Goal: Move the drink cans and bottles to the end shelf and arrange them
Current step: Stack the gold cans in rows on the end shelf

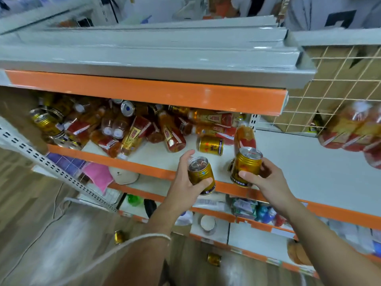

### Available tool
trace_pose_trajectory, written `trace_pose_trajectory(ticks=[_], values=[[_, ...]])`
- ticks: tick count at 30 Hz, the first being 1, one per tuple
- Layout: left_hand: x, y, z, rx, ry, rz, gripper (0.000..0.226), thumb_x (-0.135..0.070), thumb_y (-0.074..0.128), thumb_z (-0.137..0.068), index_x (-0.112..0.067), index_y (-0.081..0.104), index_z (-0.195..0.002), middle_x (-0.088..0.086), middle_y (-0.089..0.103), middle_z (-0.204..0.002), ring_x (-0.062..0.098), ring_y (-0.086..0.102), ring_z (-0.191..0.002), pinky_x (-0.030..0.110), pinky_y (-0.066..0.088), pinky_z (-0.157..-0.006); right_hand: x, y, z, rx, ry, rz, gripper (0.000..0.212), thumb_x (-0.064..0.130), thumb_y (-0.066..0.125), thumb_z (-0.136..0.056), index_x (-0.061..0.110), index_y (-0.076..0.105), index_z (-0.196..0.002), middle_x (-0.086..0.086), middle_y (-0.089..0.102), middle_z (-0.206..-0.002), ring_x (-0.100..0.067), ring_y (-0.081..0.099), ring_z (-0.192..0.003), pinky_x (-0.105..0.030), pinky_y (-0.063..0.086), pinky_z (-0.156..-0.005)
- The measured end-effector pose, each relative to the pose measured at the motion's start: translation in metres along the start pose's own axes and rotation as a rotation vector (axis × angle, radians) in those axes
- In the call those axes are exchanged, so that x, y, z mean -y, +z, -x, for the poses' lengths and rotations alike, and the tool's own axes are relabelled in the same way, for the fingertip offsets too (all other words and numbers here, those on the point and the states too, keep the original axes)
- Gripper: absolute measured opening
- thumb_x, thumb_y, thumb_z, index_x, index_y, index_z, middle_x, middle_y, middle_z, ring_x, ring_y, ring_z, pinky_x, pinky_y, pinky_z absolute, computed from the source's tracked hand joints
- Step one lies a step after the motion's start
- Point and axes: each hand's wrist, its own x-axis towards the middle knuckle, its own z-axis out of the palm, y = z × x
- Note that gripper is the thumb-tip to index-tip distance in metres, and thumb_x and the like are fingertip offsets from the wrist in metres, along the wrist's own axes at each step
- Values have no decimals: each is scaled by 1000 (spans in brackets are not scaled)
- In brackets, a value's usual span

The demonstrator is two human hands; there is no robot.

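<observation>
Head view, looking down on a store rack: the left hand has its thumb and curled fingers wrapped round a small gold can. The can is ribbed metal with a silvery pull-tab top and is held just over the front edge of the white shelf. The right hand grips a second gold can of the same kind, thumb across its lower label and fingers curled behind, tilted at that same edge. The shelf board is smooth and pale, fronted by a glossy orange strip.

At the shelf's left and back lies a tumbled heap of clear plastic bottles of amber drink with red and gold labels and white caps, mixed with more gold cans on their sides. A lone can lies on its side near the two hands, apart from them. One bottle stands tilted just behind the right hand's can.

To the right a cream wire grid closes off the shelf end. Beside it hangs a blurred pack of bottles in shiny plastic wrap.

Below, two cans rest on the wood-grain floor. A thin white cord circles the left wrist.
</observation>
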Motion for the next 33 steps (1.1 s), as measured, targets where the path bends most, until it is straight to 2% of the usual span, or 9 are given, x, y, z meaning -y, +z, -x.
trace_pose_trajectory(ticks=[4, 8, 12, 15, 21, 24, 27, 31, 33], values=[[-13, 20, -5, 19, 19, 20, 80, -13, 83, -86, -55, 36, -136, -12, 49, -141, 5, 63, -119, 42, 55, -105, 1, -14, 0, -30, 34, -11, 36, 12, 79, -84, 29, 68, -113, 14, 77, -101, -1, 72, -95, -11, 53, -74], [-18, 36, -18, 35, 7, 1, 75, -35, 86, -77, -58, 39, -130, -16, 54, -136, 11, 61, -120, 45, 53, -106, 0, -28, -3, -89, 65, -49, 32, 14, 76, -87, 33, 67, -111, 14, 77, -101, -1, 72, -96, -12, 55, -74], [-15, 59, -42, 115, -4, 17, 71, -46, 86, -68, -55, 47, -126, -7, 65, -128, 19, 66, -117, 48, 56, -101, -2, -47, -3, -197, 82, -62, 30, 17, 77, -86, 29, 70, -113, 8, 78, -105, -9, 73, -100, -25, 57, -84], [-18, 82, -59, 180, 37, 52, 76, -34, 89, -72, -59, 45, -128, -12, 63, -133, 14, 65, -121, 42, 55, -103, -2, -68, 2, -285, 97, -60, 34, 13, 77, -84, 22, 71, -116, 0, 78, -107, -18, 73, -103, -39, 56, -96], [-44, 152, -93, 286, 72, 30, 72, -52, 88, -57, -61, 49, -116, -13, 66, -128, 7, 64, -117, 39, 53, -105, 6, -131, 11, -449, 63, -57, 34, 7, 77, -84, 18, 71, -116, -3, 78, -107, -23, 71, -105, -42, 54, -99], [-55, 194, -106, 347, 55, 20, 77, -43, 92, -62, -45, 52, -128, -6, 69, -127, 12, 67, -116, 41, 54, -104, 6, -177, 11, -493, 28, -66, 34, 7, 78, -83, 17, 72, -115, -3, 78, -106, -22, 72, -104, -42, 55, -98], [-59, 244, -120, 378, 57, -3, 71, -15, 92, -73, -32, 55, -131, -4, 71, -125, 13, 69, -114, 36, 55, -102, -3, -232, 4, -499, 23, -82, 40, 9, 81, -81, 17, 70, -119, -1, 77, -109, -19, 72, -106, -37, 55, -95], [-74, 321, -126, 337, 29, 20, 65, -3, 88, -76, -36, 57, -122, -12, 70, -120, 1, 69, -105, 18, 54, -86, -12, -313, -9, -431, 30, -75, 57, 19, 86, -72, 18, 67, -126, 5, 77, -112, -11, 71, -106, -26, 52, -89], [-79, 360, -127, 340, 1, 25, 66, -2, 88, -76, -38, 57, -121, -16, 68, -120, -1, 67, -107, 17, 55, -84, -17, -354, -9, -412, 41, -59, 58, 15, 87, -72, 16, 67, -126, 5, 77, -111, -11, 71, -105, -23, 51, -89]])
